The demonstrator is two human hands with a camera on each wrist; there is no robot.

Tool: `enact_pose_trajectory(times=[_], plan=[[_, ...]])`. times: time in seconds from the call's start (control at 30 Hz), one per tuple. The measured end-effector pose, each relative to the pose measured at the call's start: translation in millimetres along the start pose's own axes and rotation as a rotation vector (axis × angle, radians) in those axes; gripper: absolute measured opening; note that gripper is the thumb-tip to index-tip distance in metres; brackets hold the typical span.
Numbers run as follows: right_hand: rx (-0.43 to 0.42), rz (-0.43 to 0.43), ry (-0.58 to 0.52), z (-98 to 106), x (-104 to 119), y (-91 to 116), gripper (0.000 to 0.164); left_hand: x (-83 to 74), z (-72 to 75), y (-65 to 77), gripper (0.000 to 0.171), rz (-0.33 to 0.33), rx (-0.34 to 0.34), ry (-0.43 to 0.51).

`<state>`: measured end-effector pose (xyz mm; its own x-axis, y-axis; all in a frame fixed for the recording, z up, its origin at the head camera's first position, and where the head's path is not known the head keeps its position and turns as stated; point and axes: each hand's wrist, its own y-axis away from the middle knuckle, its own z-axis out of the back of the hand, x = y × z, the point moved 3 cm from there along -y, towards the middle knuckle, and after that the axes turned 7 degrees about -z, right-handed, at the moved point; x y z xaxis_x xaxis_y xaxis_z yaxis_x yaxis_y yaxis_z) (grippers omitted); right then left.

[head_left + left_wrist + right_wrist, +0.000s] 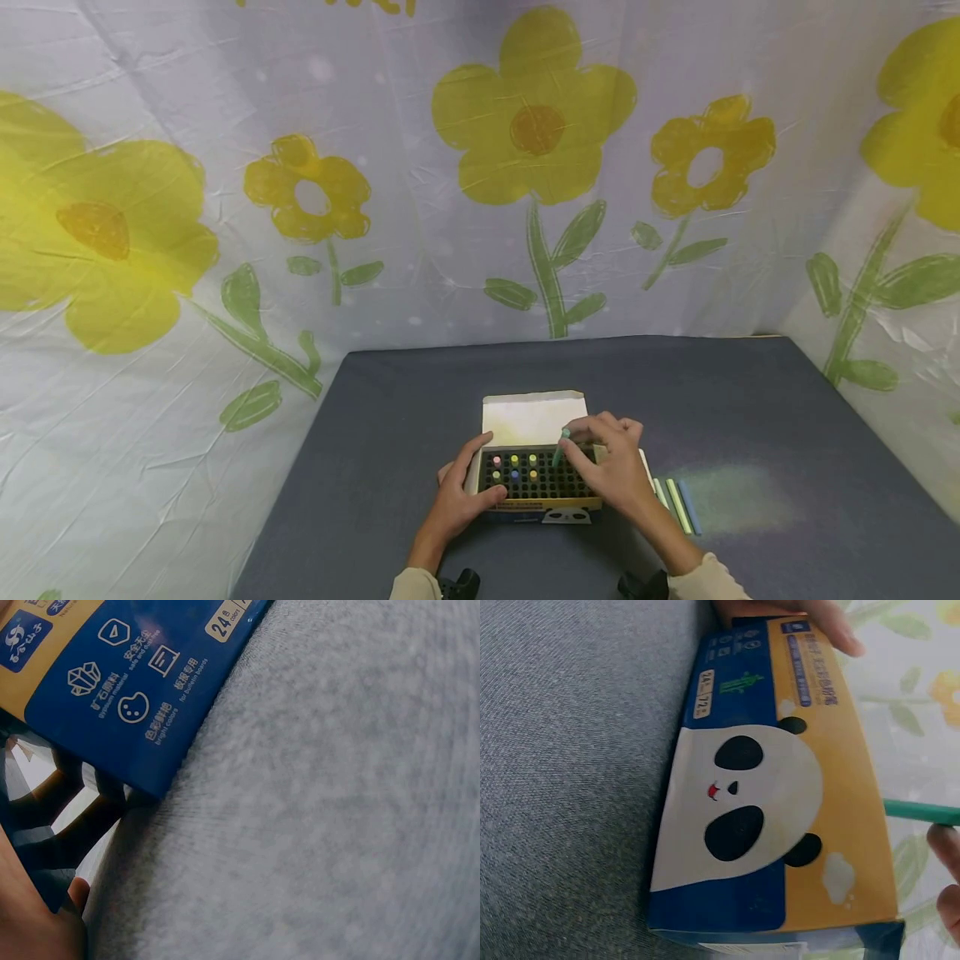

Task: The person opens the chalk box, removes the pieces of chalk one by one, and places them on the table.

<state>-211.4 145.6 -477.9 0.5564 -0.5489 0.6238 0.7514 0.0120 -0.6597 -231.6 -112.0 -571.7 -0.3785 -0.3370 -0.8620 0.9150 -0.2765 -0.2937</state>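
Note:
A chalk box (517, 505), blue and yellow with a panda on its front, lies on the dark table with its white lid (534, 419) folded back. Inside is a black grid of holes, where several coloured chalk ends show toward the left. My left hand (456, 498) holds the box's left end, thumb along the front rim and index finger toward the back. Between thumb and fingers my right hand (617, 467) pinches a green chalk stick (915, 811). That stick stands tilted over the right half of the grid, its lower end overlapping the holes in the head view.
To the right of the box, a pale chalk stick (660, 492), a yellow-green one (678, 506) and a blue one (689, 507) lie on the table (405, 417). Chalk dust smudges the cloth beside them. A curtain (420, 275) printed with yellow flowers hangs behind.

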Motion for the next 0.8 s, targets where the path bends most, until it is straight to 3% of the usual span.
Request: enact_pose_trajectory(times=[0.27, 0.47, 0.8], plan=[[-0.009, -0.017, -0.138, 13.3, -1.5, -0.5, 0.029, 0.0, -0.5, 0.7, 0.081, 0.015, 0.006, 0.0], [0.078, -0.041, -0.255, 25.2, -6.6, 1.2, 0.027, 0.1, -0.4, 0.6, 0.08, 0.015, 0.01, 0.0], [0.246, -0.089, -0.342, 44.0, -19.6, 8.9, 0.016, 0.2, -0.3, 0.9, 0.082, 0.008, 0.008, 0.0]])
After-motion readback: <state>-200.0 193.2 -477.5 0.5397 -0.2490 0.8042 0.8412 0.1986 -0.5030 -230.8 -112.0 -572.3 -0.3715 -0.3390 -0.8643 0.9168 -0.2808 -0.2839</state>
